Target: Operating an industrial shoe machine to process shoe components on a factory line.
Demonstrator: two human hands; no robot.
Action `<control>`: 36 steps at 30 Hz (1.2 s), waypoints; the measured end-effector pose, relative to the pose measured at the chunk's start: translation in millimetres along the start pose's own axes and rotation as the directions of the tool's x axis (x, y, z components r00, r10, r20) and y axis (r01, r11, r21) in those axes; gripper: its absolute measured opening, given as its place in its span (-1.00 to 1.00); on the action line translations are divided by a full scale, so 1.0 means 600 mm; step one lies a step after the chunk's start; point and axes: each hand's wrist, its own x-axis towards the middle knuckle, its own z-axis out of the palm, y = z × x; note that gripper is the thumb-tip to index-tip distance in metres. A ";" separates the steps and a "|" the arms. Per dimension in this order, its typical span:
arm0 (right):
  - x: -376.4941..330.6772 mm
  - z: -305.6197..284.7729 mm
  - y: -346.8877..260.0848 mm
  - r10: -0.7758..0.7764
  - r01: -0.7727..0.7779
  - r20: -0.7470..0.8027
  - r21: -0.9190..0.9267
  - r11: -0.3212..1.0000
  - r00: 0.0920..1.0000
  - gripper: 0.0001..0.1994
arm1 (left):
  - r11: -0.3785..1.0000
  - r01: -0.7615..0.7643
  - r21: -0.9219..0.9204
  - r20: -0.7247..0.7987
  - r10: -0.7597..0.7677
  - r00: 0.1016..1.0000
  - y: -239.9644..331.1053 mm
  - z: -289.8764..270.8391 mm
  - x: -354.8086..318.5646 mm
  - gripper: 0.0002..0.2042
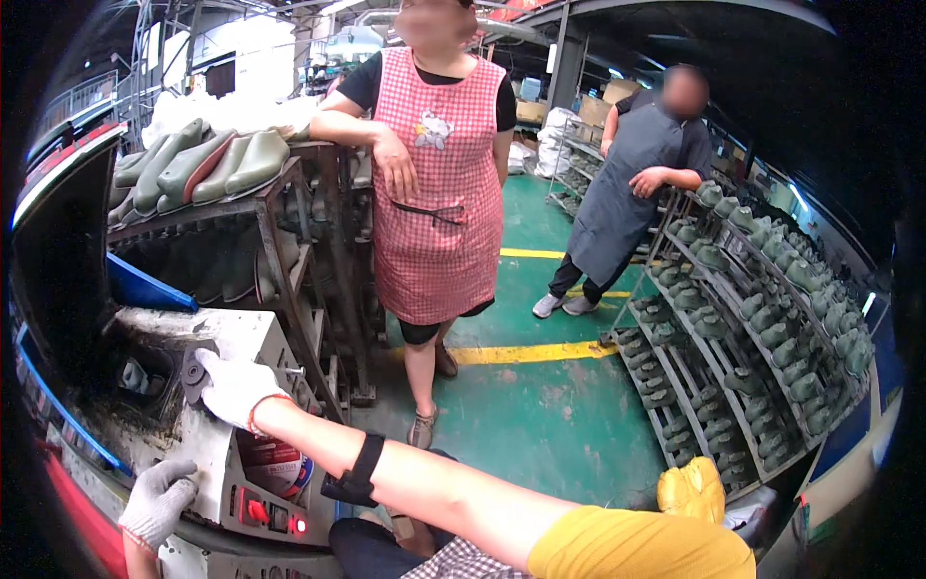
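Note:
My right hand point(233, 389), in a white knit glove, reaches across to the top of a grimy white machine point(236, 333). Its fingers close on a dark grey flat piece point(196, 375) with a round disc shape at its middle; whether this piece is loose or part of the machine I cannot tell. Beside it is a blackened recess point(145, 376) in the machine top. My left hand point(160, 500), also gloved, is lower down by the machine's near edge, fingers loosely bent and partly apart, with nothing visible in them.
A red switch point(256, 511) and a lit red lamp point(300, 526) are on the machine's front. Green shoe forms point(227, 166) top a metal rack point(289, 217). A person in a checked apron point(439, 193) stands close; another in grey point(627, 193) stands by a shoe-laden rack point(738, 362).

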 end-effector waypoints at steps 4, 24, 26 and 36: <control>0.003 0.002 0.001 -0.011 0.011 0.006 -0.021 1.000 1.000 -0.36 | 0.999 -0.042 0.018 0.009 0.041 0.999 0.002 -0.002 0.000 -0.59; 0.000 0.005 -0.002 -0.027 0.025 -0.025 -0.061 0.998 0.999 -0.38 | 1.000 0.010 -0.016 0.038 -0.009 0.999 0.023 -0.005 -0.012 -0.60; 0.000 0.007 -0.002 -0.039 0.035 -0.060 -0.074 0.997 0.997 -0.40 | 1.000 -0.016 -0.011 0.042 0.016 0.999 0.021 -0.007 -0.010 -0.60; 0.000 0.000 -0.002 -0.016 0.014 -0.034 -0.069 0.998 0.999 -0.39 | 0.996 -0.055 0.071 -0.005 0.056 0.998 0.005 -0.008 -0.003 -0.60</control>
